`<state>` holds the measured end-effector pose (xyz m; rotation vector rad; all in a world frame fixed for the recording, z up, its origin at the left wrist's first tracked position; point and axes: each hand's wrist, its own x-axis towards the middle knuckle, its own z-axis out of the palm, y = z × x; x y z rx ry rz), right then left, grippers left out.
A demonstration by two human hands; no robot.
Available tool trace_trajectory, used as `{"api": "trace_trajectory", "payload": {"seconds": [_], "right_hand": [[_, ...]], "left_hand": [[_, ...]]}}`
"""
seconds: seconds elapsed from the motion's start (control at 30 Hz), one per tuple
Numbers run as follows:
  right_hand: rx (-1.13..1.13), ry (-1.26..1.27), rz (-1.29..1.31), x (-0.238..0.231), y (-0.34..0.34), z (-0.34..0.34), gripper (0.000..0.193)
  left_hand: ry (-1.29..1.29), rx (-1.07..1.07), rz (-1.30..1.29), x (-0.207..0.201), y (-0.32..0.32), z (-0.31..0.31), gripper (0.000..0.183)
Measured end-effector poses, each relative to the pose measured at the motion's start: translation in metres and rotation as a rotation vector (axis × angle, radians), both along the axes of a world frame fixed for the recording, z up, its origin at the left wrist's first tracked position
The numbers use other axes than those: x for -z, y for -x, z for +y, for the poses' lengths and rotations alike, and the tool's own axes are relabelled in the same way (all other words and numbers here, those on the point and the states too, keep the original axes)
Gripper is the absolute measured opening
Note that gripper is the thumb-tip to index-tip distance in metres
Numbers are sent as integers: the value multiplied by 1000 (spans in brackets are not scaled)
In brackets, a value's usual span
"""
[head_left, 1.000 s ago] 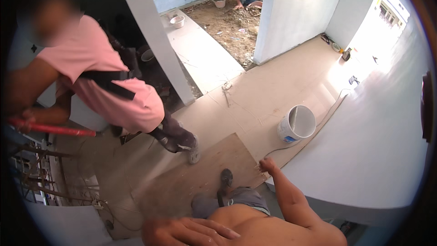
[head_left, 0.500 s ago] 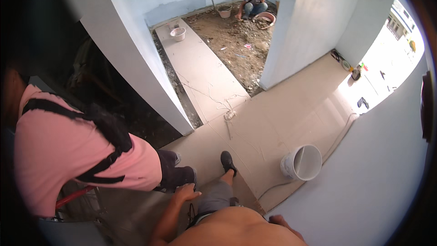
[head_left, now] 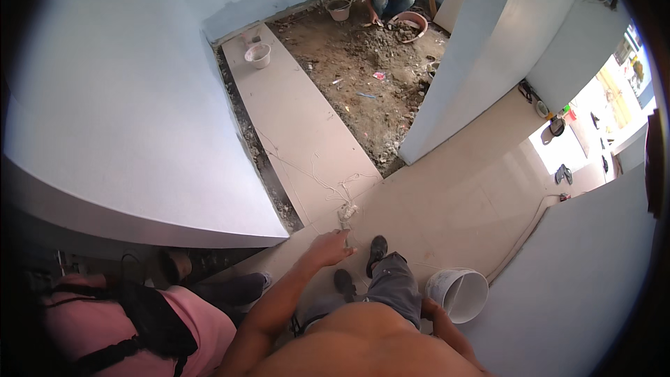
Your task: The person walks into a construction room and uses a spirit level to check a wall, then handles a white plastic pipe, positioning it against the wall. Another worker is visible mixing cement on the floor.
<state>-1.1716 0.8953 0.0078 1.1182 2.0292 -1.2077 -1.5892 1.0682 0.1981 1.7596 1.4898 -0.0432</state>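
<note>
My left hand (head_left: 329, 247) reaches forward over the tiled floor, fingers stretched out and holding nothing. Just beyond its fingertips in the picture lies a small tangle of whitish string (head_left: 347, 211); whether the two touch is unclear, and the hand seems well above it. By my right thigh hangs my right hand (head_left: 430, 307), its fingers curled and partly hidden. A white bucket (head_left: 438, 285) with a pale stick-like thing inside stands beside that hand. Any contact with the bucket cannot be made out.
A person in a pink shirt (head_left: 199, 318) is close at my left, below a pale wall (head_left: 153, 126). Past the tile strip (head_left: 300, 105), another person (head_left: 394, 0) squats on bare soil by a basin (head_left: 421, 22). A small tub (head_left: 257, 57) stands on the tiles. Sandals (head_left: 563, 174) lie near the doorway.
I have stepped forward and the view has shifted. My left hand has moved from beside my thigh out ahead of me. The white bucket is now next to my right hand.
</note>
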Motion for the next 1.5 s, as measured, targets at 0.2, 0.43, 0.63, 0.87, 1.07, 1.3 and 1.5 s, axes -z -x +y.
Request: {"api": "trace_trajectory", "payload": {"seconds": [0.2,0.43,0.63,0.87,1.07,1.3,1.5], "right_hand": [[-276,-144,82,46,-22,116,24],[1234,582,52,-1,-42,384,27],[1512,210,284,-66,-67,574,38],[1767,285,171,-10,-81,614,39],[1486,532,-117,58,12,671,43],[940,345,13,77,65,874,43],[742,348,238,112,74,1038,43]], "left_hand": [[84,-7,60,57,-8,128,65],[298,-110,150,78,14,255,73],[292,-106,70,102,-5,397,81],[411,109,77,156,1,578,83],[396,219,300,160,42,803,69],[77,-1,165,62,99,1046,67],[80,-165,73,65,128,1131,71]]}}
